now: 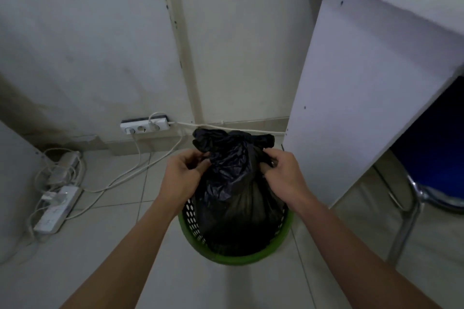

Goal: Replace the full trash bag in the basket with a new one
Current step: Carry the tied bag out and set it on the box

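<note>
A full black trash bag (236, 198) stands in a green perforated basket (238, 258) on the tiled floor. Its top is gathered into a crumpled bunch that sticks up above the rim. My left hand (182, 174) pinches the gathered plastic on the left side of the neck. On the right side, my right hand (282, 170) grips the bag's other flap. Both hands are closed on the plastic near the top. The lower part of the bag is hidden inside the basket. No fresh bag is in view.
A white desk panel (351, 98) stands close to the basket's right, with a blue metal-legged chair (426, 173) beyond it. A wall socket strip (144, 126) and its cable run behind the bag. Power strips with tangled cables (56, 198) lie on the floor at left.
</note>
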Available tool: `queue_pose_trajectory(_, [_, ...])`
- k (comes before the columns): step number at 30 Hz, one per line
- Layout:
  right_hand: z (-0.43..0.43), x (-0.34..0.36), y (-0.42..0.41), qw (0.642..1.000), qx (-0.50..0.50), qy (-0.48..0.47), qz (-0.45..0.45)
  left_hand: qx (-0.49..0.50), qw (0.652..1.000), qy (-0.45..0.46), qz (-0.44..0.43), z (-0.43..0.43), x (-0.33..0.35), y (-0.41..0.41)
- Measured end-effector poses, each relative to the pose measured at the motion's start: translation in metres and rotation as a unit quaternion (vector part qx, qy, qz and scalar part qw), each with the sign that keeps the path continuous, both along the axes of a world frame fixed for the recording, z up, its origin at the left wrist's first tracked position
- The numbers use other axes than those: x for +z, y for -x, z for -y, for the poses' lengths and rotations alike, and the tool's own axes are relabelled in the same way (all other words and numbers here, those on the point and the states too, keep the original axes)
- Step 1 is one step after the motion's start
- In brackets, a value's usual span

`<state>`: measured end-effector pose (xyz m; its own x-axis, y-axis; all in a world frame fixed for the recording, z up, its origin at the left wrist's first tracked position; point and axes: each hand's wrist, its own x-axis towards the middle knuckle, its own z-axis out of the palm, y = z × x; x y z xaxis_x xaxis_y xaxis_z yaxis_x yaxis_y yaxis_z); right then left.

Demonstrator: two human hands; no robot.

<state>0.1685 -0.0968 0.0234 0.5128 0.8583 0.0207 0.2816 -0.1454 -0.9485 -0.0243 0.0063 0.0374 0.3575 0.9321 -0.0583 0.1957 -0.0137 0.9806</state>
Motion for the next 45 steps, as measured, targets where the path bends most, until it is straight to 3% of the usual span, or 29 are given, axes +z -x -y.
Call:
queue_pose_trajectory(10, [0.043,0.311,0.034,0.992,-0.079,-0.021,-0.093,-0.092,0.994,0.048,0.02,0.036,0.313,0.01])
queue_pose_trajectory(13, [0.059,0.408,0.039,0.994,-0.077,-0.031,-0.067,-0.166,0.986,0.03,-0.021,0.045,0.413,0.009])
queue_pose_trajectory(17, [0.092,0.516,0.04,0.998,-0.057,-0.036,-0.02,-0.254,0.96,-0.064,-0.105,0.056,0.526,0.0])
queue_pose_trajectory(21, [0.14,0.588,0.028,0.995,-0.088,-0.056,0.003,-0.325,0.941,-0.064,-0.066,0.087,0.602,-0.026])
queue_pose_trajectory(28, [0.271,0.638,-0.029,0.981,-0.17,-0.072,0.061,-0.426,0.903,-0.043,0.033,0.184,0.652,-0.118])
queue_pose_trajectory(36, [0.459,0.651,-0.13,0.938,-0.329,-0.079,0.073,-0.506,0.86,0.014,0.063,0.357,0.672,-0.263])
queue_pose_trajectory(41, [0.562,0.669,-0.185,0.924,-0.364,-0.089,0.079,-0.525,0.849,0.015,0.064,0.456,0.671,-0.348])
queue_pose_trajectory(45, [0.63,0.672,-0.232,0.916,-0.379,-0.037,0.126,-0.561,0.825,0.041,0.056,0.528,0.663,-0.419])
